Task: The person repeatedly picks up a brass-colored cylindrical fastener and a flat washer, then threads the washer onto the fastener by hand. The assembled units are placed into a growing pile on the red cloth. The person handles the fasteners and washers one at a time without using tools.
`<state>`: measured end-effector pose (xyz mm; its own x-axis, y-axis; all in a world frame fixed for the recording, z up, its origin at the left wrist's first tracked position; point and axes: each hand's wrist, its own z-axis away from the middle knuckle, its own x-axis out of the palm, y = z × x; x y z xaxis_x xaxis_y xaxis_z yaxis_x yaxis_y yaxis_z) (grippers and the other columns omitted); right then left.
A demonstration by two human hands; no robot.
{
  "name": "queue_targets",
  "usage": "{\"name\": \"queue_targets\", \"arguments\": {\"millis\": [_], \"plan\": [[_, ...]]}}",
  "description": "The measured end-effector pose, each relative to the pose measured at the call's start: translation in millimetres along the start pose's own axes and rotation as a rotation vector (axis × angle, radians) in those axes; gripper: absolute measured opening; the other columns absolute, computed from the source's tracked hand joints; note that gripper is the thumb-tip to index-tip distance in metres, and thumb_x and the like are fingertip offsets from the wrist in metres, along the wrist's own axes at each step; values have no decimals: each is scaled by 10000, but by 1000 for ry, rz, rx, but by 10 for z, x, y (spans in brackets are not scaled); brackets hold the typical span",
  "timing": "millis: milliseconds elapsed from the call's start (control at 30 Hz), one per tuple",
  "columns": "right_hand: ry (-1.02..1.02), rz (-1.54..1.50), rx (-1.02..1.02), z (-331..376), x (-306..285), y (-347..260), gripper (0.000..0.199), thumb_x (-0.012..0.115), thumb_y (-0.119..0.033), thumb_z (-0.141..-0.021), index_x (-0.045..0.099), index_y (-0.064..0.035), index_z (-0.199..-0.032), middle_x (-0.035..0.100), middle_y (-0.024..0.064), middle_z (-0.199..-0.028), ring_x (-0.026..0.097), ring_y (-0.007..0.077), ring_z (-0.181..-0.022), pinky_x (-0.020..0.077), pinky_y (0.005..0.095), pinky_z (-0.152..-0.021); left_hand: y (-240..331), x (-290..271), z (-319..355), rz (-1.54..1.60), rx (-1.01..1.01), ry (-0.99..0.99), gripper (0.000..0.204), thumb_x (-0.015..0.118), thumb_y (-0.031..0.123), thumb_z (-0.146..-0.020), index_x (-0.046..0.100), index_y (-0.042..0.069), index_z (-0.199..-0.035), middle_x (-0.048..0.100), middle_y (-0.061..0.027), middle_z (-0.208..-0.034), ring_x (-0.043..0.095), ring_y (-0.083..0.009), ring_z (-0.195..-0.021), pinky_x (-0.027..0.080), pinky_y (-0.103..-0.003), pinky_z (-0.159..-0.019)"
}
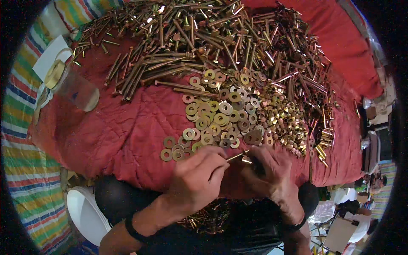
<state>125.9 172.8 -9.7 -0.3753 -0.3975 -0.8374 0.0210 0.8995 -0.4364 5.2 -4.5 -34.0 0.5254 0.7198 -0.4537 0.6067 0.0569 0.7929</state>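
My left hand [199,174] is closed, pinching a thin brass-coloured bolt [235,157] that points up and to the right. Close beside its tip, my right hand [270,172] is curled with a small shiny metal piece [247,160] at its fingertips; its exact kind is hidden by the fingers. Just beyond both hands lies a spread of flat round washers [221,119]. To the right of these sits a heap of small gold-coloured nuts [280,119]. A large pile of long bolts [199,34] covers the far side.
Everything rests on a red padded cloth [127,131]. A clear jar with a yellowish rim [78,89] lies at the left. More bolts [210,219] sit below my hands, between dark-clothed legs. A white rounded object [87,212] stands at lower left, beside striped sheeting [34,182].
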Motion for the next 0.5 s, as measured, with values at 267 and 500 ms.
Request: {"name": "queue_targets", "arguments": {"millis": [267,500], "plan": [[-9,-429,591,61,-27,-110,336,771,-47,-858,662,6,-1172,723,101,-1029,689,183,-960,558,333,-824,-21,26,25,-229,458,10,158,688,-4,-798,679,-24,-954,693,-168,-1114,736,-282,-890,605,-369,-702],[40,-785,607,-39,-147,-183,178,591,-152,-1052,612,11,-1120,677,102,-901,636,149,-702,529,292,-661,40,-54,-44,117,-57,43,129,771,-53,-780,714,-39,-895,726,-145,-935,727,-269,-877,587,-337,-753]]}}
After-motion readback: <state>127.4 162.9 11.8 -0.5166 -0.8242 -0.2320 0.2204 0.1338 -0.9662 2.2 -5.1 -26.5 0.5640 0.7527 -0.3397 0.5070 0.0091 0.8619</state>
